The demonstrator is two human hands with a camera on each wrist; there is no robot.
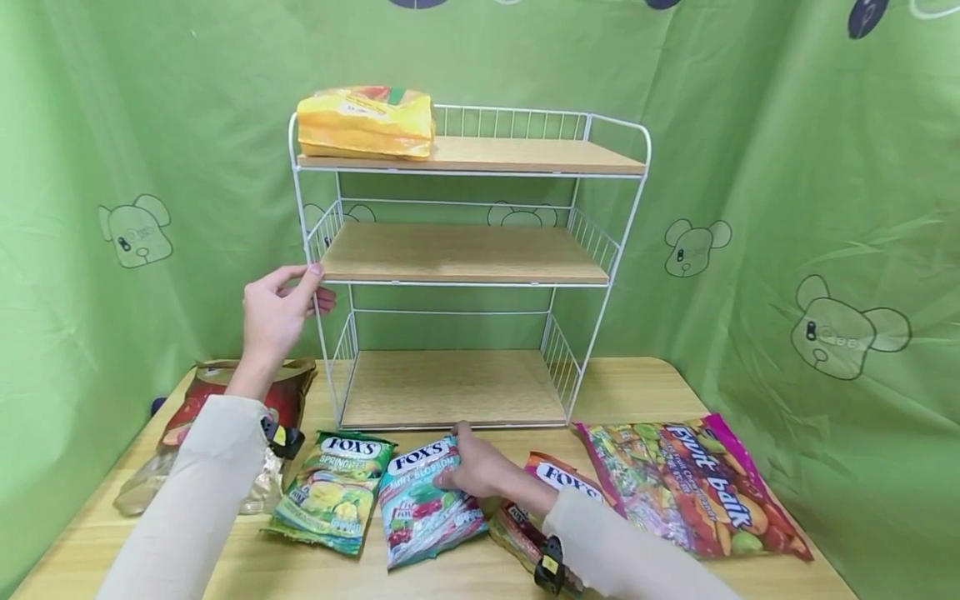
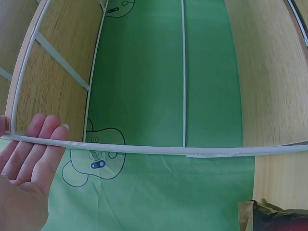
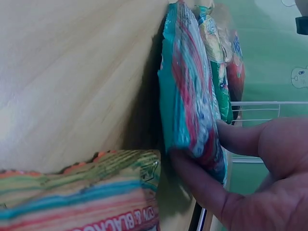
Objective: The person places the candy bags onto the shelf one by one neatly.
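My left hand (image 1: 276, 315) holds the left front corner of the middle shelf on a white wire rack (image 1: 465, 254). Its thumb lies on the front, and its fingers (image 2: 41, 161) pass behind the white post in the left wrist view. Low in front of the rack, my right hand (image 1: 480, 468) grips the upper right edge of a turquoise Fox's Mint Blossom candy bag (image 1: 423, 512). In the right wrist view, the thumb is on one face of that bag (image 3: 190, 91) and a finger is against its edge. The bag's lower end appears to rest on the table.
A yellow bag (image 1: 365, 125) lies on the top shelf's left. On the table (image 1: 300, 575) are a green Fox's bag (image 1: 333, 492), a red-and-gold bag (image 1: 292, 396), an orange Fox's bag (image 1: 558, 475) partly behind my right arm, and a large Fruit Balik bag (image 1: 697, 492).
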